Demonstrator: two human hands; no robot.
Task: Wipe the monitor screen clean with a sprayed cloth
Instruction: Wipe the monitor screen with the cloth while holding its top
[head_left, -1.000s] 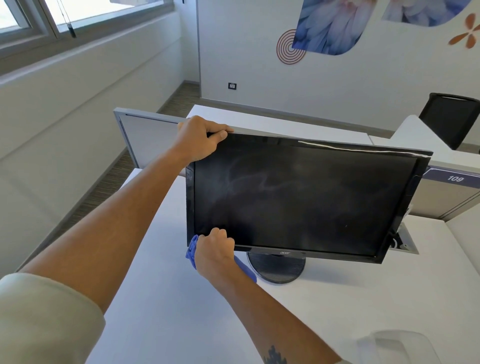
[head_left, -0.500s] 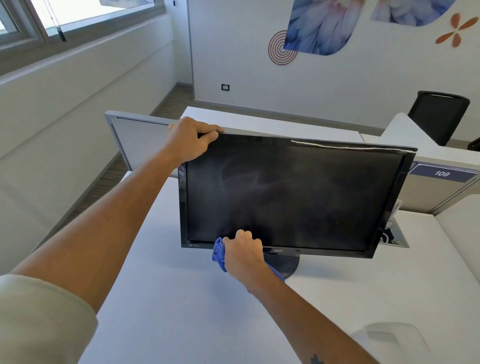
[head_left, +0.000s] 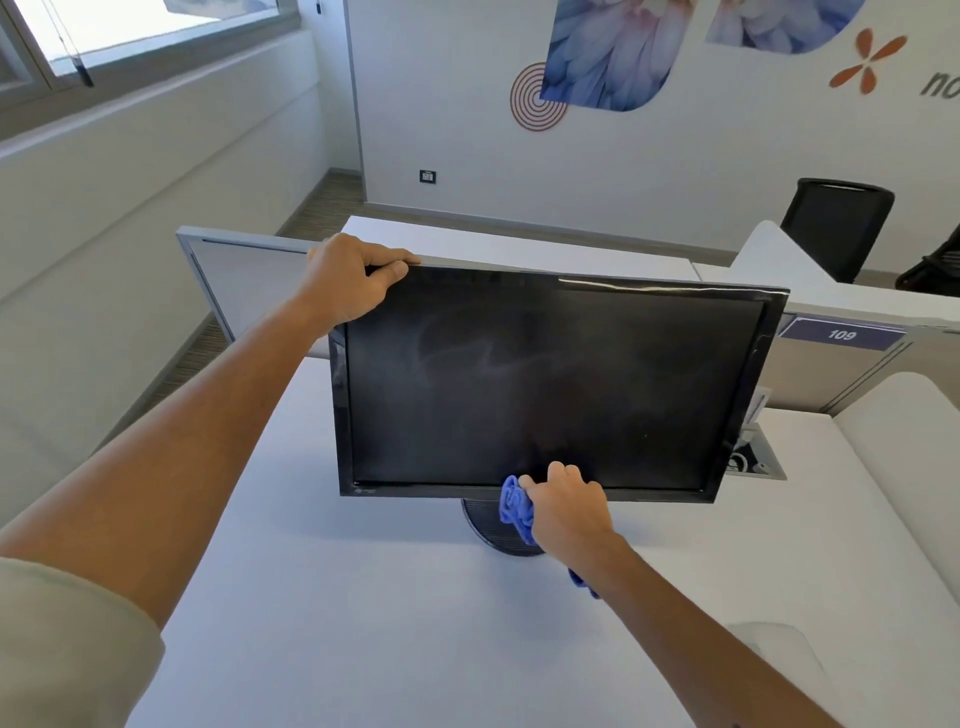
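Note:
A black monitor (head_left: 545, 384) stands on a round base on the white desk (head_left: 363, 597), its dark screen streaked with faint smears. My left hand (head_left: 353, 283) grips the monitor's top left corner, fingers hooked over the top edge. My right hand (head_left: 566, 512) holds a bunched blue cloth (head_left: 515, 506) against the bottom bezel, near the middle of the screen's lower edge. A tail of the cloth hangs under my wrist.
A grey partition panel (head_left: 244, 280) rises behind the monitor, with a label reading 109 (head_left: 841, 335) at its right. A cable hatch (head_left: 753, 460) sits in the desk at the monitor's right. A black chair (head_left: 836, 223) stands at the back right. A translucent object (head_left: 774, 649) lies near the front right.
My right hand has slid the blue cloth rightwards along the bottom edge of the screen, from the lower left corner to near the middle. My left hand has kept its grip.

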